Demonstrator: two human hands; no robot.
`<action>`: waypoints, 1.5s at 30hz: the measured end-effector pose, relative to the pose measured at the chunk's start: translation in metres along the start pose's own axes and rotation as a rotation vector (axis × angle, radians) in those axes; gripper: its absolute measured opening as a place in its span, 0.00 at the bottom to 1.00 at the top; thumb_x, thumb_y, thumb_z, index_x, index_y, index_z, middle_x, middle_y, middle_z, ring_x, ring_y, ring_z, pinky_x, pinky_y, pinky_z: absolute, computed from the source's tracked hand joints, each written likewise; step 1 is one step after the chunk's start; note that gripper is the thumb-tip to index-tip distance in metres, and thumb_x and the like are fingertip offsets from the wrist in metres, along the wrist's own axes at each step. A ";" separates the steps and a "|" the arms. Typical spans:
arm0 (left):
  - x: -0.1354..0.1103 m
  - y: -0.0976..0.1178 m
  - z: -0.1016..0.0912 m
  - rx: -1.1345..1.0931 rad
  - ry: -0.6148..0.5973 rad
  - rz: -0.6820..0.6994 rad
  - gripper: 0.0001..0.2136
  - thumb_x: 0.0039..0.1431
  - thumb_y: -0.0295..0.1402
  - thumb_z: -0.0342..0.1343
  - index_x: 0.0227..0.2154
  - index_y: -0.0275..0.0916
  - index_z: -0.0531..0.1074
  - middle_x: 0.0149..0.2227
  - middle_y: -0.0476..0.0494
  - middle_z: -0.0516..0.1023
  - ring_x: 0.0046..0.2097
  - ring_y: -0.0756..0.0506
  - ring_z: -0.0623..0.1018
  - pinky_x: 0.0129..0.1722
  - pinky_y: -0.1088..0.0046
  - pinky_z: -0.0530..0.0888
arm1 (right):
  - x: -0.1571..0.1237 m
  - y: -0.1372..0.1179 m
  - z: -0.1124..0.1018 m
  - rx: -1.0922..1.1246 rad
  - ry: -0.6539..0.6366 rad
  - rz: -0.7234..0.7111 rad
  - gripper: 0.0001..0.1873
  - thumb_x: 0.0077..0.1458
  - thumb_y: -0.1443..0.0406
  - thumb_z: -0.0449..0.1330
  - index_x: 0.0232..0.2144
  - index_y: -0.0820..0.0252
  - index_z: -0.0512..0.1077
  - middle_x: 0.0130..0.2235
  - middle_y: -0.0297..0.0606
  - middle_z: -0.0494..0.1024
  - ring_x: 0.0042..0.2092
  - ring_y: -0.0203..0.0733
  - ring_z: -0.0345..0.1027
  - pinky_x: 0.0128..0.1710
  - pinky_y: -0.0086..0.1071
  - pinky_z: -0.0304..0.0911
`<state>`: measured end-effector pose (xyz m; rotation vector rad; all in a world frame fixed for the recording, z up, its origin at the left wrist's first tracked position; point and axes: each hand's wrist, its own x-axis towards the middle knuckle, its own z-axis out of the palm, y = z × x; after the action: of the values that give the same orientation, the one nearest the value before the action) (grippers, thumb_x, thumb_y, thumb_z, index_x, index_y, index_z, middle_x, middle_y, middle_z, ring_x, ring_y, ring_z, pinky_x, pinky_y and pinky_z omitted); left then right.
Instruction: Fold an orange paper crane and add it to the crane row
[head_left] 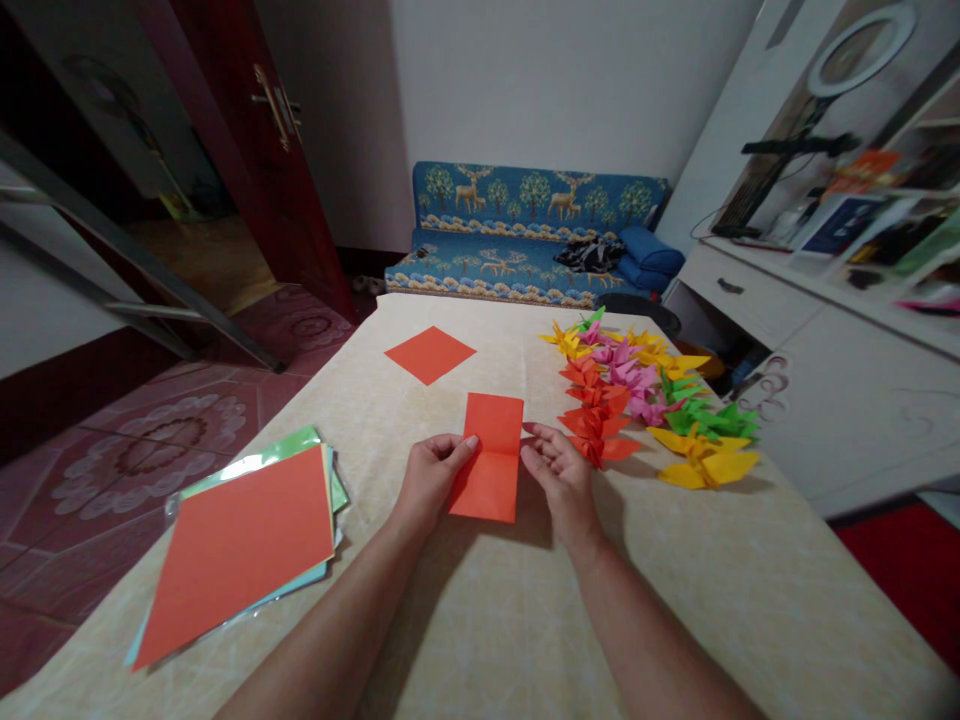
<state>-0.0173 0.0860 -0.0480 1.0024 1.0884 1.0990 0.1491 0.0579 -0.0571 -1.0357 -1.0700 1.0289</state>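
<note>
A folded orange-red sheet of origami paper, now a tall rectangle with a crease across its middle, is held up just above the table. My left hand grips its left edge, the thumb lying on the front face. At the right edge is my right hand, its thumb and curled fingers apart, the thumb tip close to or touching the paper. Beyond the folded sheet, a flat orange-red square of paper lies on the tablecloth.
A stack of coloured paper, orange-red on top, lies on the table at left. Several folded paper cranes in orange, pink, yellow and green stand in rows at right. Behind are a blue sofa and a white cabinet.
</note>
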 end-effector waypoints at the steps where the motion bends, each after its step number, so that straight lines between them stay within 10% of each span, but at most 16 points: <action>1: 0.000 0.000 0.000 0.002 -0.027 -0.008 0.17 0.44 0.46 0.64 0.21 0.34 0.74 0.19 0.48 0.74 0.19 0.54 0.67 0.19 0.79 0.60 | 0.000 0.000 0.000 -0.007 -0.007 0.010 0.16 0.50 0.58 0.63 0.41 0.59 0.71 0.34 0.37 0.75 0.36 0.41 0.69 0.35 0.31 0.63; 5: -0.004 0.002 0.001 0.016 -0.196 -0.025 0.15 0.46 0.43 0.64 0.22 0.34 0.75 0.19 0.49 0.74 0.19 0.54 0.67 0.20 0.80 0.60 | 0.000 0.000 -0.002 -0.063 0.012 0.016 0.13 0.52 0.58 0.61 0.23 0.59 0.68 0.23 0.29 0.68 0.26 0.34 0.61 0.26 0.27 0.56; 10: -0.008 0.002 0.003 0.073 -0.476 -0.005 0.13 0.45 0.38 0.66 0.29 0.32 0.79 0.29 0.41 0.80 0.28 0.48 0.74 0.31 0.74 0.69 | 0.004 -0.001 -0.008 -0.074 0.080 0.027 0.13 0.48 0.56 0.63 0.24 0.60 0.71 0.24 0.30 0.70 0.28 0.37 0.63 0.29 0.28 0.58; 16: -0.001 -0.001 0.004 0.003 -0.079 0.076 0.12 0.43 0.38 0.67 0.21 0.33 0.76 0.18 0.49 0.73 0.20 0.54 0.65 0.21 0.79 0.59 | 0.005 0.006 -0.007 0.141 0.158 0.068 0.19 0.57 0.52 0.54 0.42 0.59 0.69 0.32 0.38 0.76 0.32 0.41 0.70 0.29 0.31 0.64; 21: 0.006 -0.003 -0.001 -0.058 0.123 0.136 0.12 0.42 0.38 0.66 0.21 0.33 0.74 0.18 0.51 0.72 0.19 0.54 0.66 0.21 0.79 0.60 | 0.004 0.007 -0.006 -0.198 0.203 -0.214 0.17 0.50 0.68 0.55 0.45 0.58 0.68 0.44 0.44 0.73 0.44 0.45 0.69 0.39 0.36 0.67; 27: 0.007 -0.006 -0.003 -0.135 0.148 0.098 0.14 0.42 0.39 0.66 0.29 0.33 0.76 0.24 0.47 0.77 0.22 0.53 0.70 0.23 0.78 0.65 | -0.005 -0.006 0.003 -0.682 0.154 -0.642 0.30 0.43 0.80 0.51 0.48 0.53 0.69 0.52 0.43 0.68 0.56 0.49 0.60 0.56 0.49 0.57; 38: 0.011 0.005 -0.014 -0.105 0.146 0.115 0.14 0.37 0.37 0.68 0.26 0.33 0.76 0.21 0.49 0.76 0.20 0.53 0.70 0.21 0.79 0.64 | 0.001 -0.001 -0.008 -0.702 -0.157 -0.662 0.18 0.49 0.79 0.54 0.29 0.51 0.76 0.38 0.35 0.78 0.46 0.45 0.67 0.48 0.44 0.64; 45: 0.011 -0.001 -0.015 -0.114 0.127 0.097 0.16 0.38 0.37 0.68 0.30 0.33 0.76 0.24 0.46 0.78 0.22 0.52 0.72 0.22 0.79 0.66 | -0.005 -0.006 0.004 -0.856 -0.166 -0.675 0.31 0.43 0.79 0.55 0.49 0.51 0.70 0.56 0.40 0.67 0.58 0.49 0.57 0.57 0.50 0.55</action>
<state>-0.0307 0.0982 -0.0537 0.9128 1.0746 1.3030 0.1450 0.0527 -0.0514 -1.1133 -1.9060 0.0722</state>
